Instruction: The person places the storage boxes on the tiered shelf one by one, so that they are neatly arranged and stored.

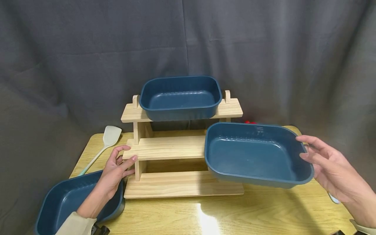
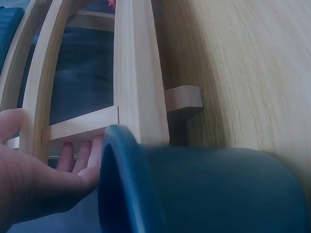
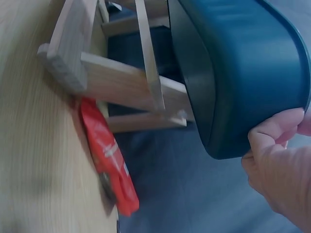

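Blue tray (image 1: 255,155) in right hand (image 1: 329,169)

Dark blue rectangular tray (image 1: 255,155) held tilted beside wooden rack's (image 1: 168,148) middle shelf

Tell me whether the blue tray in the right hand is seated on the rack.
Not seated. The blue tray is tilted, gripped at its end by the right hand, overhanging the wooden rack sideways.

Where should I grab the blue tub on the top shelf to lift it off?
Take the top tub by the rims of its two short ends, one hand per side. Its rim flares outward there, and the wooden rack leaves both ends open, so fingers can hook under.
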A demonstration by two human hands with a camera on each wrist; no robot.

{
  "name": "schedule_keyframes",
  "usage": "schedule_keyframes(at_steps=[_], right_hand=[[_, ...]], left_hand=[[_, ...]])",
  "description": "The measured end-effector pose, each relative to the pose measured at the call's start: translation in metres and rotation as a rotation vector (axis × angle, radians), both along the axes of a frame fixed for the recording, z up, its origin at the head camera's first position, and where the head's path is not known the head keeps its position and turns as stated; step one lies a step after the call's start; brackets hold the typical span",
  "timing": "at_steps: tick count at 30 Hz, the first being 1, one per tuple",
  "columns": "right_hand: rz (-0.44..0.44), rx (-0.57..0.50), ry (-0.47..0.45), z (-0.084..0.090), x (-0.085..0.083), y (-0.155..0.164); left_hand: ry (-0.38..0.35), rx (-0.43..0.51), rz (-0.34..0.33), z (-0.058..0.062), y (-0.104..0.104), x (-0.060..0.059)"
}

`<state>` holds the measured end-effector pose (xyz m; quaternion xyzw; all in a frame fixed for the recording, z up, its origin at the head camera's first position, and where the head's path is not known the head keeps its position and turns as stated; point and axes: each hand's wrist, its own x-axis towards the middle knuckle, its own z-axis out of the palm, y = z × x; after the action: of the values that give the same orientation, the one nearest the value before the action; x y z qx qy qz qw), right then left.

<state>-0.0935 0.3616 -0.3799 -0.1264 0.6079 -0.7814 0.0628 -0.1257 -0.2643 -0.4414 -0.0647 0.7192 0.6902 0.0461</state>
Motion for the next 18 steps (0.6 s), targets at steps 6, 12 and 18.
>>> schedule_keyframes(at_steps=[6,12,18], right_hand=[[0.043,-0.001,-0.024,0.007,-0.012,-0.036],[0.083,-0.031,-0.047,0.011,-0.022,-0.071],[0.092,-0.039,-0.125,0.019,-0.030,-0.104]], left_hand=[[0.007,-0.002,0.000,0.000,-0.001,-0.001],[0.013,0.007,-0.009,-0.001,-0.002,-0.002],[0.012,0.031,0.000,0.000,-0.001,0.000]])
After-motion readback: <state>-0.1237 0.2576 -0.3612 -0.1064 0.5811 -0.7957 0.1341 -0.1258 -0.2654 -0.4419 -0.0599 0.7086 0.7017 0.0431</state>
